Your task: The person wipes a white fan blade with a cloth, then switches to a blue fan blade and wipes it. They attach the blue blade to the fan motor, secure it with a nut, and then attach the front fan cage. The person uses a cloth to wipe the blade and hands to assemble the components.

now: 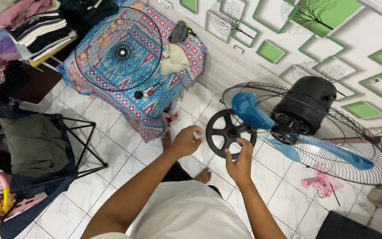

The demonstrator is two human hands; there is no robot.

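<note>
We pinch the black hub ring with both hands, left hand and right hand, near the blue blade; fingertip grip looks loose, so it may slip onto the tiles.

Head camera, looking steeply down

It sits above the left hand and right hand, close over them, facing the white tiled floor and patterned green-and-white wall.
</note>
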